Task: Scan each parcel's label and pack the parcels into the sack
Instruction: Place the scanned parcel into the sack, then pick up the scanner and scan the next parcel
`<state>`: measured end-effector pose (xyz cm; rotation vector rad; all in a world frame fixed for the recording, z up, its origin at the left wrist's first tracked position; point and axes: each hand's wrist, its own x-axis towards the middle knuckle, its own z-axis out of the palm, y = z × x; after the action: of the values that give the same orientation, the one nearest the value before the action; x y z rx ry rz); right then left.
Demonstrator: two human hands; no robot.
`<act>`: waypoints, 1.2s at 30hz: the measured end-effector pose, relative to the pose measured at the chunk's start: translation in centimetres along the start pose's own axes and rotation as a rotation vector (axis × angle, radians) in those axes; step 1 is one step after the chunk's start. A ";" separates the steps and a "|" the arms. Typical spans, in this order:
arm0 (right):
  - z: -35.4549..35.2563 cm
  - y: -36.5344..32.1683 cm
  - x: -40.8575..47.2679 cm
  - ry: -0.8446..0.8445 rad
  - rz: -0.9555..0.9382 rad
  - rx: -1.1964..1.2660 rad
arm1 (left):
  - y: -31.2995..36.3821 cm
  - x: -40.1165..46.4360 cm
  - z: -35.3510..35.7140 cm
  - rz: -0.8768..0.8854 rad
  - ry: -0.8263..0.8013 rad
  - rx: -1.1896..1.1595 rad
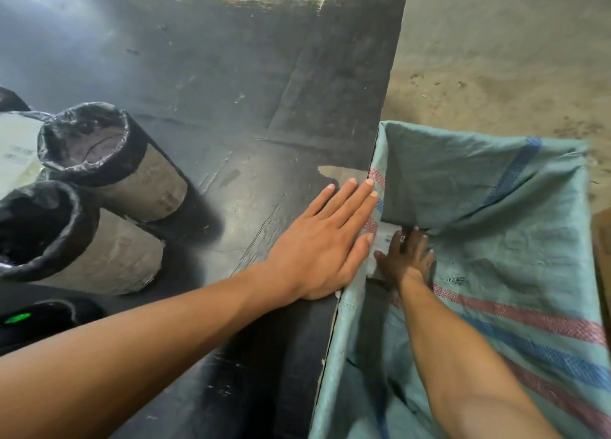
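A white-labelled parcel [385, 240] lies deep inside the pale green woven sack with red and blue stripes [489, 207], mostly hidden; its print is too blurred to read. The right hand [408, 260] presses it, fingers spread straight. The left hand [325, 240] lies flat, fingers together, at the black surface [231, 91] edge. At nine o'clock, two black-wrapped cylindrical parcels [109, 160] lie, partly cut off.
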<state>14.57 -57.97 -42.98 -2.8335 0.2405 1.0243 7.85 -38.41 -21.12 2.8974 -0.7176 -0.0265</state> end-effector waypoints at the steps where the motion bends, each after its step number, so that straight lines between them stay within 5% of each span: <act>1: 0.0 0.2 -0.1 -0.012 0.003 -0.042 | 0.0 0.0 0.0 -0.001 -0.002 -0.005; 16: -2.9 1.6 -11.9 -0.228 0.026 0.009 | -0.4 0.0 0.1 -0.016 -0.029 -0.079; 26: -6.7 2.8 -21.9 0.053 -0.061 0.241 | 0.8 -1.9 -2.2 -0.038 0.183 -0.377; 31: -9.3 2.2 -27.3 0.293 -0.045 0.276 | 1.5 -3.3 -5.7 -0.096 0.027 -0.343; 36: -13.6 -1.5 -32.2 0.472 -0.041 0.303 | 0.0 -5.3 -13.2 0.037 0.127 -0.312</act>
<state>-1.09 -55.28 -11.88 -2.7347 0.3434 0.2647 3.89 -34.02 -8.24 2.5630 -0.6769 0.0457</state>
